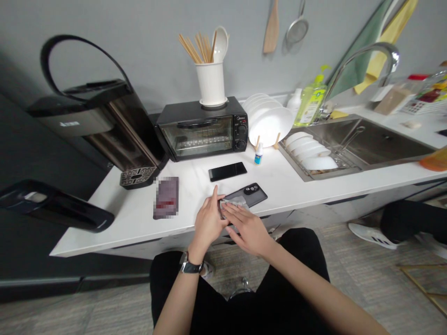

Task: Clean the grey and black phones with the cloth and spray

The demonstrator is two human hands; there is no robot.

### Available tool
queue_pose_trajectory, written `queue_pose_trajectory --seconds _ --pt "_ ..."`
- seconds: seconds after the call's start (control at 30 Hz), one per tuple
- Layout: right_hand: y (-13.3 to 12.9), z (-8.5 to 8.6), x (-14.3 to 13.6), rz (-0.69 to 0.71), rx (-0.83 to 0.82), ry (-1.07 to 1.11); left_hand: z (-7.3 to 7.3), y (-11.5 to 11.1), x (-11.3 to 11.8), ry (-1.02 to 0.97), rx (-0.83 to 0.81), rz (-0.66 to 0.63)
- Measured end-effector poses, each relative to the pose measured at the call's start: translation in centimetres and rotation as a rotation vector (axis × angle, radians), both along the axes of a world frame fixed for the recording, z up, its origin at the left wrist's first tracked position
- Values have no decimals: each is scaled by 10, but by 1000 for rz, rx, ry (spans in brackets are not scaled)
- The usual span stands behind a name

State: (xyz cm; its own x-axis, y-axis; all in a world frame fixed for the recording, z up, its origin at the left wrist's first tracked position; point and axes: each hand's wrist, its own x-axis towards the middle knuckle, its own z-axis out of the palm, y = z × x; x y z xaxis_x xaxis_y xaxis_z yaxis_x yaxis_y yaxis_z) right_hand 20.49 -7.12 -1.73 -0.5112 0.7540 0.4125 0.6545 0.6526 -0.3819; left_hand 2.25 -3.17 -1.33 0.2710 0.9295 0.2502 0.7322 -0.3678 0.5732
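Observation:
A dark grey phone case or phone point(256, 195), with a round camera area at its right end, lies near the counter's front edge. My left hand point(209, 218) is at its left end, one finger pointing away and the thumb by the edge. A thin greyish cloth or wipe point(240, 201) lies over its left part. My right hand point(246, 225) presses on that cloth with fingers together. Behind them lies a black phone point(227, 171), screen up. A small white and blue bottle point(258, 154) stands to its right.
A blurred purple packet point(167, 197) lies left on the white counter point(136, 228). Behind are a black dispenser point(115, 125), a toaster oven point(202, 135), upright plates point(272, 123) and a sink point(377, 144). A dark flask point(56, 207) is far left; a person's shoe point(372, 235) is right.

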Motion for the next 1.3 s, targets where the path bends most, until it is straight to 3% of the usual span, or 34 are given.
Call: queue_pose_trajectory --seconds 0.1,0.27,0.37,0.47,0.57,0.67,0.77,0.87,0.97,1.07,1.17,1.3 --pt "2 -2 43 -11 16 -52 3 0 4 -10 2 30" --pt "27 -12 92 -218 87 -158 6 3 6 -15 -35 23" --pt "43 -14 79 -365 99 -139 7 5 6 -18 -39 -4" --pt "49 -14 36 -469 92 -76 5 8 4 -30 -35 -12" --pt "42 -11 -14 -385 44 -54 0 8 0 -38 -28 -30" --pt "27 -6 -38 -284 5 -20 -4 7 -4 -29 -13 -39" --pt "10 0 -23 -127 -17 -11 -3 5 -4 -9 -4 -33" --pt "3 1 19 1 -23 -53 2 5 0 -14 -11 -25" --pt "8 -3 64 -37 16 -112 5 6 2 -20 -27 -16" --pt "23 -11 89 -204 63 -151 7 7 4 -18 -36 -21" --pt "40 -18 77 -397 90 -138 7 7 5 -24 -40 -24" --pt "47 -18 11 -498 89 -67 4 8 3 -37 -38 -30"
